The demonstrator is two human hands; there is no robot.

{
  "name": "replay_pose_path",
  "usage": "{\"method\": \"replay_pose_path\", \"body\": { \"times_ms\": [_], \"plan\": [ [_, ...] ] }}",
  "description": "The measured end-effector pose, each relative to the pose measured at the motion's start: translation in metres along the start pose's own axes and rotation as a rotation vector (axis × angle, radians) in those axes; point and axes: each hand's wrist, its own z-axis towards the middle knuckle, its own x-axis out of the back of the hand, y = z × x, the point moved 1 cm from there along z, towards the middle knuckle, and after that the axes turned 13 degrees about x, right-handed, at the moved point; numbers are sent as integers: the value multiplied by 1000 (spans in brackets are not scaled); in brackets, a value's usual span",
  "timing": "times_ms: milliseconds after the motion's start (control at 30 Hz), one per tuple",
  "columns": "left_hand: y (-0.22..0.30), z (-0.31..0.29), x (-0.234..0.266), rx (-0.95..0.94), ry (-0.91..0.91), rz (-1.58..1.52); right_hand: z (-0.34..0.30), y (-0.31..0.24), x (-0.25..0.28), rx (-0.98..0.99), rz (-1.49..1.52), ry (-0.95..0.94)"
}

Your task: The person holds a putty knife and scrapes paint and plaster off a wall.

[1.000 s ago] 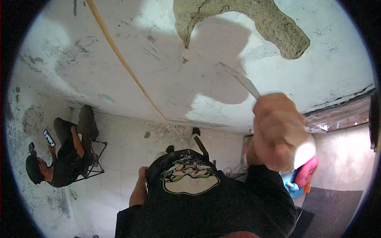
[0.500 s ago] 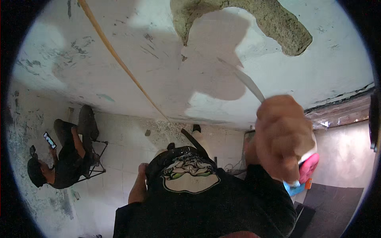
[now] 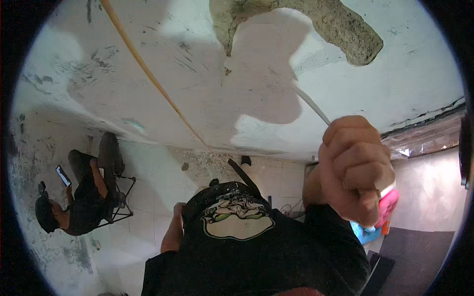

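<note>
My right hand is raised in front of the wall, its fingers closed in a fist. Out of the fist, up and to the left, runs a knife-like tool with a long, thin, pale metal blade. Its handle is hidden by my fingers, and its far end blurs against the wall; I cannot tell whether it touches. Above the blade, a curved strip of bare grey-brown cement shows where the white surface is gone. My left hand hangs down beside my hip, with its fingers hidden from sight.
A long wooden stick slants across the left of the wall. Crumbs of debris lie at the wall's foot. To the left, a person sits on a folding chair holding a phone. Pink and blue items lie at right.
My right hand has shifted slightly right and turned a little, so the blade shows narrower. My left hand stays by my hip. The seated person has barely moved.
</note>
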Motion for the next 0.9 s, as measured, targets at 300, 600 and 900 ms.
{"method": "replay_pose_path", "body": {
  "times_ms": [300, 600, 900],
  "plan": [
    [41, -34, -19, 177, -77, -221, -7, 1, -7, 172, 152, 36],
    [21, -43, -11, 188, -77, -321, -17, 17, -9, 36, 83, -3],
    [14, -32, -12, 184, -64, -378, -21, 27, -4, -34, -5, -51]
  ]
}}
